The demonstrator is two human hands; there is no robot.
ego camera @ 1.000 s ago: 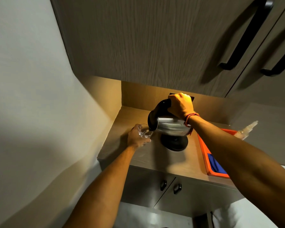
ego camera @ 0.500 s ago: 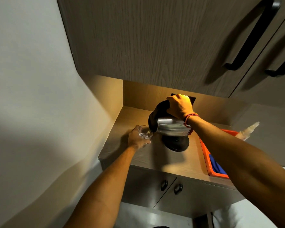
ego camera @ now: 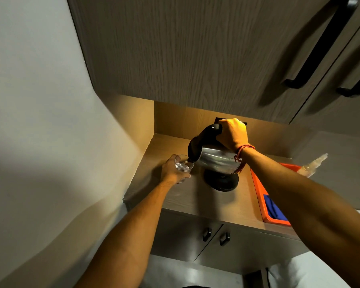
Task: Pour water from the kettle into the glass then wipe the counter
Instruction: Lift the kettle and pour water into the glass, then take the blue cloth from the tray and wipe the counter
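A steel kettle (ego camera: 215, 162) with a black lid and handle hangs tilted to the left above its black round base (ego camera: 221, 181). My right hand (ego camera: 234, 134) grips its handle from above. The kettle's spout sits over the rim of a clear glass (ego camera: 183, 166), which stands on the wooden counter (ego camera: 187, 196). Around the glass, on its left side, my left hand (ego camera: 172, 170) is wrapped. Water glints inside the glass.
An orange tray (ego camera: 258, 196) holding a blue cloth (ego camera: 273, 208) lies at the counter's right end, partly behind my right arm. A clear spray bottle (ego camera: 313, 165) lies beyond it. Wall cabinets with black handles (ego camera: 320, 44) overhang the counter; a wall closes the left side.
The kettle has tipped a little further left, bringing its spout down onto the glass rim. Both hands keep their hold.
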